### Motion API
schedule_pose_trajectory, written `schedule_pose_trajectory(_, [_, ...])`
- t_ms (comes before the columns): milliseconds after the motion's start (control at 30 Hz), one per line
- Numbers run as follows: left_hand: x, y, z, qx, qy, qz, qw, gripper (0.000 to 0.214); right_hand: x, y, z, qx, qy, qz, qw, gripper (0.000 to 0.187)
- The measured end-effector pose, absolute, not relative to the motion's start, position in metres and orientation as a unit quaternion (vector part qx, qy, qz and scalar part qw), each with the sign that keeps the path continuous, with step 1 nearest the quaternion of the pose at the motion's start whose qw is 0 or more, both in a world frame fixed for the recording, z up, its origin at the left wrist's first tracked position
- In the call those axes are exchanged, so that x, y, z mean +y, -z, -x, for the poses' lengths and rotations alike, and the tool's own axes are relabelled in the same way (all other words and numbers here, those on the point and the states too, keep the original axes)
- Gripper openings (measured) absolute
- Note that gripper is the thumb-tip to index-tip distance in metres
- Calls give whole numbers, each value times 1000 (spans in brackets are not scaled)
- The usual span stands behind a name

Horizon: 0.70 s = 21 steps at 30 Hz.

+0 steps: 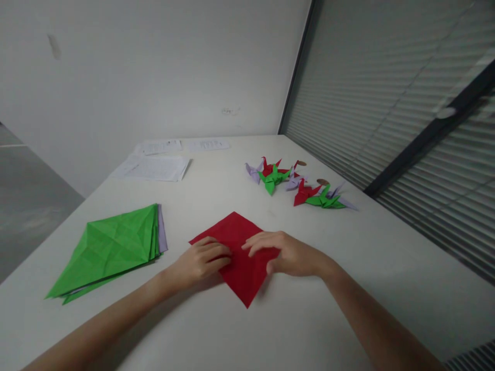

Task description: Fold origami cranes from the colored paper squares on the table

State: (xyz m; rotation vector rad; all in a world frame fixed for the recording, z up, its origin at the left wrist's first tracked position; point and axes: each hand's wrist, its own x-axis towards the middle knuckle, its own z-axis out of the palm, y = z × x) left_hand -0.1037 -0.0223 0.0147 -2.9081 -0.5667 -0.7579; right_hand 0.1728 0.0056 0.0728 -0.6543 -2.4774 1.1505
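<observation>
A red sheet of origami paper lies on the white table like a diamond, one corner pointing toward me. My left hand is on its left part, fingers curled together and pressing on the paper; the thumb is hidden. Over the right corner hovers my right hand, its thumb and fingers apart, covering part of that edge. Whether its fingertips touch the sheet I cannot tell.
To the left lies a stack of creased green and lilac paper. Several folded paper cranes in red, green and lilac sit at the back right, near the window blinds. Printed sheets lie at the back left.
</observation>
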Motion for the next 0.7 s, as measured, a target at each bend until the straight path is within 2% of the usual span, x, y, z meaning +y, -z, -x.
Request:
schedule_pose_trajectory(67, [-18, -3, 102, -194, 222, 955, 12, 20, 8, -54, -177, -875, -371, 290, 111, 58])
schedule_pose_trajectory(133, [-17, 6, 101, -223, 188, 956, -20, 24, 9, -35, -179, -878, -316, 351, 73, 71])
schedule_pose_trajectory(267, [-20, 13, 103, -278, 121, 951, -67, 50, 8, -8, -182, -889, -238, 390, 39, 75])
schedule_pose_trajectory(467, [-20, 21, 112, -366, 90, 924, -57, 67, 6, -5, -185, -904, -164, 393, 36, 84])
schedule_pose_trajectory(700, [-14, 25, 116, -354, 81, 928, -80, 82, 5, -11, -184, -907, -210, 357, 79, 84])
